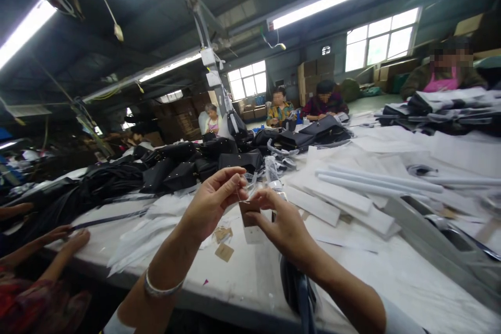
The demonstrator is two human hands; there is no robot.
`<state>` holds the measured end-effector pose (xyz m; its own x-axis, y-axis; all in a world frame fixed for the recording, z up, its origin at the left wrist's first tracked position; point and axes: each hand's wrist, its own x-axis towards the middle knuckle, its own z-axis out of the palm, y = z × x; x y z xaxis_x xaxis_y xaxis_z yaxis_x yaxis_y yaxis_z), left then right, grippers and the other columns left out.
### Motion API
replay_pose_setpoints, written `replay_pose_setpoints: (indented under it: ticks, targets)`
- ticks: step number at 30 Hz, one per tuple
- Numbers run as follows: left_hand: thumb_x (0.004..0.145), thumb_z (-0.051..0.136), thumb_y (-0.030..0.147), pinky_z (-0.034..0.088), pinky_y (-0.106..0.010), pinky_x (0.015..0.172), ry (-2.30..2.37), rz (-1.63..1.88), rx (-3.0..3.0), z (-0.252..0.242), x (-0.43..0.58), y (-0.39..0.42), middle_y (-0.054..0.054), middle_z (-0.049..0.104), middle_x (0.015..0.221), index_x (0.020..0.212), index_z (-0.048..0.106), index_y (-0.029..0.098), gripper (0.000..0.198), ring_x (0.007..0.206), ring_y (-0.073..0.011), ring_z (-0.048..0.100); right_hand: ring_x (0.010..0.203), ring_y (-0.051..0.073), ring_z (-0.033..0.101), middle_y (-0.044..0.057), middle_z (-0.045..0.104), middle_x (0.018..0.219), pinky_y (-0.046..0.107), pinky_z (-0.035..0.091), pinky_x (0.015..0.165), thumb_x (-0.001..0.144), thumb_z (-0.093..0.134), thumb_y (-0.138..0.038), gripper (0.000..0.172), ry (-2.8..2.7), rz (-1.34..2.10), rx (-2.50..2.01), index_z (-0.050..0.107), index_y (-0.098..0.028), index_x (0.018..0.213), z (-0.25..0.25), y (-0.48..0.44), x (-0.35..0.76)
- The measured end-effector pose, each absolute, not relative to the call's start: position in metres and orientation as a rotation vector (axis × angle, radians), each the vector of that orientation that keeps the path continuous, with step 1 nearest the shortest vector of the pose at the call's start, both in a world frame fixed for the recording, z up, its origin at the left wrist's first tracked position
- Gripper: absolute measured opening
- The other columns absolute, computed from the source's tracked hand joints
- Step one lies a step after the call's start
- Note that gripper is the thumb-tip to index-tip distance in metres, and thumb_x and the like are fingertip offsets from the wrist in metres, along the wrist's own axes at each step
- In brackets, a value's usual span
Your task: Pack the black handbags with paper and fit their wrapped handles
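My left hand (211, 203) and my right hand (279, 222) are raised together over the white table (391, 282), both pinching a small clear plastic bag (250, 188) between fingertips. A brown card tag (249, 215) hangs just below the pinch, between the two hands. A silver bangle (162, 288) circles my left wrist. A dark bag with a strap (299, 292) lies at the table edge under my right forearm. Small brown tags (224, 242) lie on the table beneath my left hand.
Black handbags (176, 167) are piled across the table's left and middle. White flat sheets and rolled tubes (376, 180) cover the right side. Another person's hands (66, 237) rest at the left edge. Several people sit at the far end. Grey metal pieces (434, 229) lie at right.
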<state>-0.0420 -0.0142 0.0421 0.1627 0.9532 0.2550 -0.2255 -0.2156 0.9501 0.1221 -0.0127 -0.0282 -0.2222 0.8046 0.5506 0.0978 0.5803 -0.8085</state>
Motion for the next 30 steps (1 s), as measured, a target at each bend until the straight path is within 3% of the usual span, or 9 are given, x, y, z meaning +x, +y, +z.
replay_pose_setpoints:
  ticks: [4,7,11,17,22,27,30]
  targets:
    - [0.081,0.077,0.032,0.042,-0.012,0.05,0.774,1.364,1.249,0.045,-0.045,-0.021,0.001,0.061,0.075,0.101,0.073,0.015,0.026,0.053,-0.0014,0.048,0.09,0.019,0.069,0.001,0.073,0.094,0.034,0.054,0.086,0.087,0.068,-0.023,0.014,-1.685,0.775,-0.678,0.062,-0.024,0.099,-0.031,-0.027,0.141]
    - [0.078,0.081,0.031,0.033,-0.01,0.044,0.787,1.353,1.235,0.047,-0.049,-0.022,0.002,0.059,0.074,0.102,0.073,0.014,0.03,0.049,0.0005,0.039,0.097,0.021,0.066,0.002,0.072,0.092,0.036,0.053,0.088,0.089,0.066,-0.02,0.004,-1.726,0.469,-0.628,0.066,-0.025,0.089,-0.035,-0.035,0.153]
    - [0.074,0.083,0.026,0.025,-0.009,0.039,0.809,1.335,1.221,0.049,-0.051,-0.024,0.001,0.061,0.076,0.1,0.074,0.015,0.03,0.046,0.0021,0.033,0.103,0.022,0.064,0.003,0.073,0.095,0.039,0.052,0.094,0.087,0.064,-0.01,0.018,-1.744,0.086,-0.561,0.068,-0.025,0.094,-0.045,-0.044,0.16]
    - [0.074,0.082,0.025,0.018,-0.01,0.035,0.794,1.332,1.227,0.055,-0.045,-0.034,0.0,0.066,0.076,0.096,0.074,0.015,0.025,0.041,0.0028,0.022,0.097,0.02,0.068,0.003,0.075,0.103,0.042,0.049,0.098,0.084,0.062,-0.004,0.032,-1.84,-0.147,-0.55,0.066,-0.026,0.107,-0.067,-0.056,0.159]
    - [0.077,0.08,0.026,0.021,-0.008,0.036,0.787,1.317,1.258,0.06,-0.038,-0.044,-0.001,0.067,0.078,0.097,0.075,0.016,0.023,0.042,0.003,0.026,0.104,0.027,0.067,0.008,0.072,0.11,0.051,0.041,0.108,0.084,0.069,-0.029,0.029,-1.889,0.134,-0.48,0.063,-0.024,0.112,-0.069,-0.066,0.161]
    - [0.077,0.08,0.025,0.023,-0.008,0.036,0.788,1.318,1.263,0.065,-0.033,-0.046,-0.001,0.068,0.081,0.097,0.075,0.016,0.022,0.042,0.0032,0.027,0.1,0.022,0.068,0.007,0.071,0.104,0.037,0.054,0.093,0.09,0.063,-0.024,0.008,-1.633,0.382,-0.559,0.062,-0.025,0.098,-0.065,-0.074,0.154]
    - [0.077,0.08,0.024,0.024,-0.007,0.036,0.782,1.324,1.244,0.066,-0.029,-0.048,-0.001,0.068,0.082,0.098,0.075,0.017,0.023,0.042,0.0035,0.028,0.114,0.025,0.063,0.01,0.066,0.121,0.037,0.054,0.096,0.085,0.07,-0.029,0.027,-1.589,0.398,-0.646,0.059,-0.025,0.108,-0.066,-0.075,0.145]
